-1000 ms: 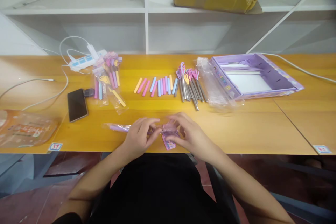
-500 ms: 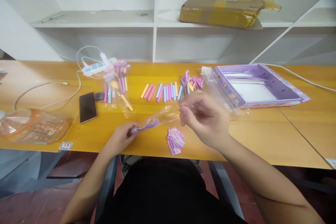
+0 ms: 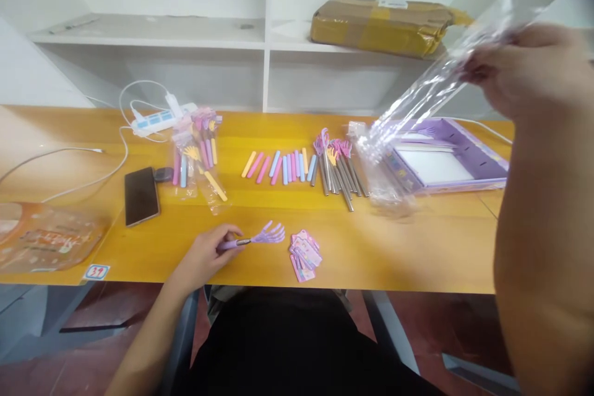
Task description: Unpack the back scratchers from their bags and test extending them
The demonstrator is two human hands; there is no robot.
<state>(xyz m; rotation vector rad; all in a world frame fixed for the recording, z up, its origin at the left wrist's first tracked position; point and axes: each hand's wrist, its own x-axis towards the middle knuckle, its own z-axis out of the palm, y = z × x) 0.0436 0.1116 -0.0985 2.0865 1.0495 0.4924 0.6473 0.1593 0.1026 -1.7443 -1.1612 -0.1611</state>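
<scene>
Purple scratcher [image 3: 268, 234] sat in the curled left hand [image 3: 207, 252]; unwrapping seemingly required releasing plastic [image 3: 420, 98] the right hand [image 3: 533, 71] gripped, upper right.

Single head-worn view — looking forward and down, close above the wooden table [image 3: 408, 253], white shelves [image 3: 162, 32] farther off

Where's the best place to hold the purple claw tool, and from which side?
Probably hold the purple claw tool by its handle, from the left, where the left hand has it: the handle is straight and slim, while the claw spreads thin prongs rightward.
</scene>
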